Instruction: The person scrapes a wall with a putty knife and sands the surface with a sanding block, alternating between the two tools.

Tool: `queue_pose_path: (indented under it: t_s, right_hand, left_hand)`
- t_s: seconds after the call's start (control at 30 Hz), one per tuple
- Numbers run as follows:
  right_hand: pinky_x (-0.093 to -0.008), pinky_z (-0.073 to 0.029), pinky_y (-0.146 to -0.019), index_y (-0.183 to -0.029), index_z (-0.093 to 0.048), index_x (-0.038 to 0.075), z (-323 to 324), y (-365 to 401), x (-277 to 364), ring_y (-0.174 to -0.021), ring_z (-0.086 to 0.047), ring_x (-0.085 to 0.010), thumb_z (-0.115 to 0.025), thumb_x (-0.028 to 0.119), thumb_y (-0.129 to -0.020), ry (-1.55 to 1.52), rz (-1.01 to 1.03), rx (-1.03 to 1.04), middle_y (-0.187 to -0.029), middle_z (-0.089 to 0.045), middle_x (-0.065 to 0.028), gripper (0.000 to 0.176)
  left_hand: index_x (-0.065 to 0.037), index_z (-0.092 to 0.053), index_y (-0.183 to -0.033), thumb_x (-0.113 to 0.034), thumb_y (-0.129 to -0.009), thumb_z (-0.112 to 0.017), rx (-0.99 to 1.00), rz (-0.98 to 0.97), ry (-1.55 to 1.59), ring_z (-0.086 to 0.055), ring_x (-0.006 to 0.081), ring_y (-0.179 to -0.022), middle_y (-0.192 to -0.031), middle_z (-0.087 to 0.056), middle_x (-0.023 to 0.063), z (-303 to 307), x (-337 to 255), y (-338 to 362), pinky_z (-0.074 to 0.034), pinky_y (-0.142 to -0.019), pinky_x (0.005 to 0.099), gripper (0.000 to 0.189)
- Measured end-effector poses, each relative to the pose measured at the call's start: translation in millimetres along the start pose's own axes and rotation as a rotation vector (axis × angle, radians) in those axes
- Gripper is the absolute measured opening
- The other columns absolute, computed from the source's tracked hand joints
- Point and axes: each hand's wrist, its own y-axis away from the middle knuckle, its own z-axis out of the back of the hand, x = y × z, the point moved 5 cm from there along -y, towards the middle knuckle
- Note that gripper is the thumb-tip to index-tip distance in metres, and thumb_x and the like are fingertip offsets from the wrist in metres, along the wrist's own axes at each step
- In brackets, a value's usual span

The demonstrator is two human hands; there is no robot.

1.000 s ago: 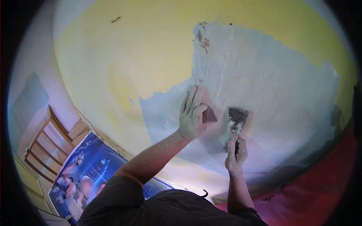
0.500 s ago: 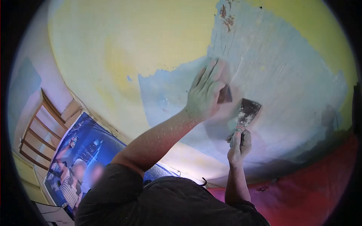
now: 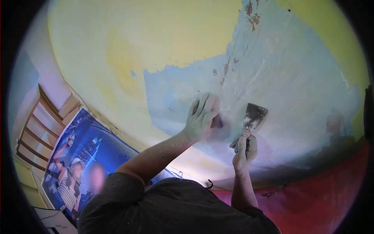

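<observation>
My left hand (image 3: pixel 200 119) lies against the pale blue patch of wall, fingers together, slightly blurred. Under its palm and thumb shows the edge of a small brown piece, apparently sandpaper (image 3: pixel 216 122), mostly hidden by the hand. In my right hand (image 3: pixel 245 148) is a putty knife (image 3: pixel 255 116), gripped by its handle with the blade pointing up, close to the wall. White smears cover part of its dark blade. Pale dust coats both hands and forearms. The wall (image 3: pixel 288 82) is yellow around a scraped blue-white area with brown chipped spots (image 3: pixel 226 69) above my left hand.
At lower left hangs a blue printed poster (image 3: pixel 93 144) showing people. Beside it is a wooden slatted frame (image 3: pixel 37 132). Red sheeting (image 3: pixel 311 199) spreads along the lower right. A dark hook (image 3: pixel 210 183) and thin wires run along the wall's lower edge.
My left hand has moved down and slightly left along the wall with the brown piece, uncovering chipped spots. The putty knife stays nearly in place in my right hand.
</observation>
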Motion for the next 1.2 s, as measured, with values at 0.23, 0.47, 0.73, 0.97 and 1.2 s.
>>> queue_pose_path:
  t_s: [0.23,0.47,0.73,0.97,1.2]
  right_hand:
    - [-0.0319,-0.056,-0.067,-0.129,-0.062,-0.005,-3.2,1.3,-6.0,-0.068,-0.057,-0.0115,-0.060,0.021,-0.119,-0.009,0.025,-0.009,-0.081,-0.063,-0.0056,0.028]
    - [-0.0310,-0.056,-0.068,-0.130,-0.061,-0.005,3.8,5.2,-12.7,-0.070,-0.060,-0.0115,-0.059,0.021,-0.119,-0.060,0.036,0.011,-0.088,-0.067,-0.0083,0.028]
    - [-0.0286,-0.055,-0.067,-0.129,-0.064,-0.006,14.0,6.9,-21.7,-0.072,-0.067,-0.0125,-0.062,0.021,-0.118,-0.018,-0.116,0.102,-0.094,-0.073,-0.0113,0.030]
    - [-0.0283,-0.053,-0.065,-0.140,-0.066,-0.005,-42.1,-3.0,-12.6,-0.070,-0.065,-0.0105,-0.060,0.016,-0.117,0.188,-0.182,0.285,-0.094,-0.073,-0.0102,0.032]
    - [-0.0263,-0.048,-0.060,-0.148,-0.060,-0.005,-66.4,-42.7,49.1,-0.066,-0.058,-0.0079,-0.055,0.012,-0.117,-0.033,-0.166,0.280,-0.097,-0.070,-0.0091,0.035]
  left_hand:
    - [-0.008,-0.052,-0.122,-0.007,-0.080,-0.085,-0.226,-0.040,0.016,-0.049,0.0551,-0.155,-0.169,-0.048,0.0350,10.5,-20.1,-119.2,-0.035,-0.125,0.0671,0.054]
    - [-0.008,-0.059,-0.111,-0.014,-0.082,-0.083,-0.025,-0.175,-0.041,-0.059,0.0457,-0.147,-0.160,-0.058,0.0277,-14.7,11.7,18.4,-0.042,-0.120,0.0593,0.038]
    - [-0.006,-0.062,-0.114,-0.011,-0.087,-0.081,0.403,-0.069,-0.114,-0.063,0.0413,-0.144,-0.154,-0.065,0.0259,-11.9,62.7,120.5,-0.047,-0.120,0.0602,0.034]
    - [-0.005,-0.060,-0.122,-0.001,-0.098,-0.079,-0.019,-0.016,0.091,-0.079,0.0348,-0.091,-0.116,-0.081,0.0169,59.5,35.7,26.6,-0.061,-0.092,0.0508,0.032]
    - [-0.004,-0.065,-0.135,-0.015,-0.100,-0.079,0.011,-0.169,-0.031,-0.075,0.0356,-0.108,-0.121,-0.076,0.0138,85.7,0.9,-66.6,-0.054,-0.104,0.0546,0.039]
